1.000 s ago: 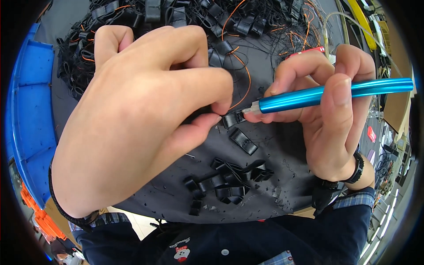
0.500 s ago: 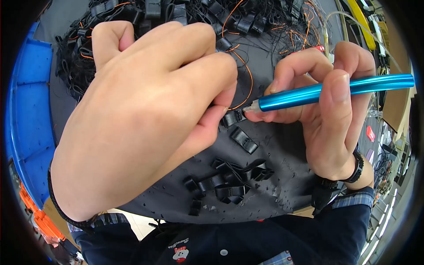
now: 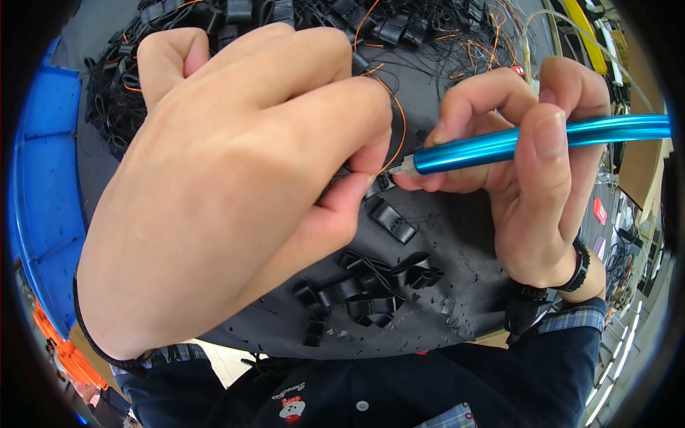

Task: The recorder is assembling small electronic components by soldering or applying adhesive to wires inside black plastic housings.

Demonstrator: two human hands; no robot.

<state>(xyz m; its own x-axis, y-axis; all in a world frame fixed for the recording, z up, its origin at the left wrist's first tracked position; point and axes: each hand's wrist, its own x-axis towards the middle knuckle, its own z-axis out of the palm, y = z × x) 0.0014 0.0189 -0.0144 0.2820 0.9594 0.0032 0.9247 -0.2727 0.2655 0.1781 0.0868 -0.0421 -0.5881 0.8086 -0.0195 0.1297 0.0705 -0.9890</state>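
Note:
My left hand (image 3: 242, 164) is closed, thumb and index finger pinched at the edge of a small black ribbon bow (image 3: 383, 183). An orange thread (image 3: 404, 118) curves down to that pinch; the hand hides part of the bow. My right hand (image 3: 531, 178) grips a shiny blue pen-shaped tool (image 3: 478, 151). Its short pale tip (image 3: 405, 167) meets the bow and thread beside my left fingertips. Just below lies another black ribbon bow (image 3: 392, 221), apart from both hands. Nearer me sits a loose cluster of black bows (image 3: 367, 289).
A large tangled heap of black bows with dark and orange threads (image 3: 342, 21) covers the far side of the dark table (image 3: 457, 250). A blue plastic bin (image 3: 50, 178) stands at the left. Wet-looking specks dot the near tabletop. A clear tube (image 3: 571, 21) arcs at the far right.
Both hands have shifted slightly upward, the left fingertips a little to the right. The tool's tip has edged left, and the far heap sits slightly higher in view. Both grips stay closed.

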